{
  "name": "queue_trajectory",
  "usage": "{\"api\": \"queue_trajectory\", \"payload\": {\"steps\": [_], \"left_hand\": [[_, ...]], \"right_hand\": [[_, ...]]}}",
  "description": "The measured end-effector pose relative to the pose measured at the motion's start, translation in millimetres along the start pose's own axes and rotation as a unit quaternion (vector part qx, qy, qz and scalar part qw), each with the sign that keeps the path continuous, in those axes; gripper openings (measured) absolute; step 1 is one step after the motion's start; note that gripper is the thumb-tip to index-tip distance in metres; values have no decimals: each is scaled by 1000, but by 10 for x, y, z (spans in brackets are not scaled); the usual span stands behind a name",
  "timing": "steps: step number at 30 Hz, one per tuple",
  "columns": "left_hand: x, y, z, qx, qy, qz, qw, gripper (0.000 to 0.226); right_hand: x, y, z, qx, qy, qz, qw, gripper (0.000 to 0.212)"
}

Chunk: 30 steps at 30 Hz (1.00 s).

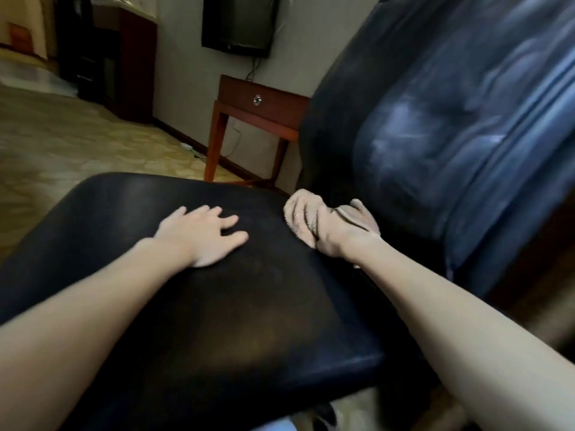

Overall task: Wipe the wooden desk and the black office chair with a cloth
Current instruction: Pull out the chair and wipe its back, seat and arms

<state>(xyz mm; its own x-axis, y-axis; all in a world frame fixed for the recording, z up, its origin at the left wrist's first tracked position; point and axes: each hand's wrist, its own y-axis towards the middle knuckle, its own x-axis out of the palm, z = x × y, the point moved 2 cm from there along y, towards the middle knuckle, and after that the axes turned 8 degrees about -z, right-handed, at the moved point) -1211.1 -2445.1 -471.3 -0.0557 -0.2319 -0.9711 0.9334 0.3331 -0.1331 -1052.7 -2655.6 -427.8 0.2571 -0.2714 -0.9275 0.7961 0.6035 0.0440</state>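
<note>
On seat (217, 309), left fingers (230, 221) flat, right (325, 232) round cloth (300, 209)

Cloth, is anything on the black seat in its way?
Only the left hand, lying flat on the seat just left of the cloth that the right hand grips. Nothing else shows on the seat.

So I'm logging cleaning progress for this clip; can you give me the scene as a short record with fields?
left hand: flat, fingers spread, resting on the black padded chair seat
right hand: grips a crumpled beige cloth
cloth position: at the seat's rear edge, beside the black leather backrest
background: reddish wooden desk with one drawer against the wall, dark wall-mounted screen above it
</note>
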Motion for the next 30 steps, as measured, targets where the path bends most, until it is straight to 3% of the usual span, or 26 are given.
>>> {"api": "queue_trajectory", "payload": {"steps": [8,11,15,18,20,22,24,26,29,30], "left_hand": [[-91,-101,-141,-11,3,2,1000,70],[-111,-138,-155,-18,10,10,1000,69],[-173,-285,-69,-28,113,75,990,62],[-163,-546,164,19,193,128,973,54],[-121,-765,398,46,135,128,981,57],[-72,-885,709,64,64,100,991,57],[6,-877,1015,80,51,85,992,51],[98,-848,1194,89,44,96,990,41],[327,-848,1167,101,-27,135,985,43],[386,-866,1138,109,-50,150,981,47]], "right_hand": [[-64,-1171,-19,15,-39,41,998,42],[-78,-1532,-11,8,-50,58,997,35],[-26,-1880,59,-13,-39,93,995,31],[-29,-1973,75,-26,-36,138,989,25],[-33,-1970,75,-41,-22,152,987,23],[-44,-1941,51,-93,32,165,981,34],[-122,-1905,20,-160,104,212,959,45],[-152,-1855,47,-193,122,268,936,40],[81,-1890,173,-172,87,192,962,54],[200,-1928,204,-156,67,199,965,57]]}}
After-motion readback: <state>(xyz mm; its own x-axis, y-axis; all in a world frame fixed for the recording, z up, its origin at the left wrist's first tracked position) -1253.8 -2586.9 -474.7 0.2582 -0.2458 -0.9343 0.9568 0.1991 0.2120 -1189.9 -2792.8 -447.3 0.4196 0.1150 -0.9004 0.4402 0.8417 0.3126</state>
